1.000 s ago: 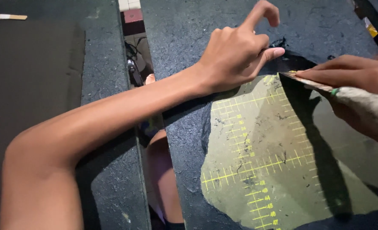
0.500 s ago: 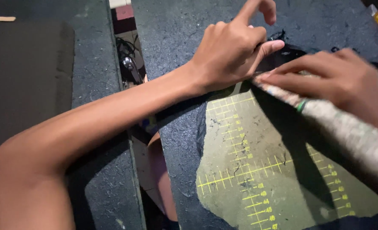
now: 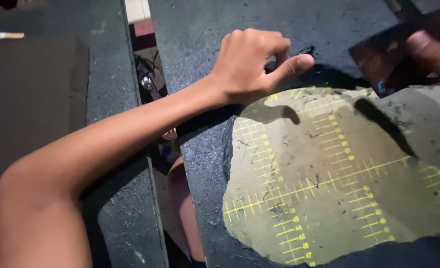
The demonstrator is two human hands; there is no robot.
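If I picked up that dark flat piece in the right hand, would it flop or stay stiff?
Probably stiff. The dark piece stays flat with a straight edge though the right hand grips only one side. Likely light, since the fingers seem enough to lift it. It looks blurred, so whether it is brittle is unclear.

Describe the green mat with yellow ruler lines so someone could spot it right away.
Start at the dark, rough work surface. Right of the narrow gap, below the left hand, lies the cutting mat. It alone is worn olive green, crossed by yellow measuring lines, with dark coating ragged around its edges.
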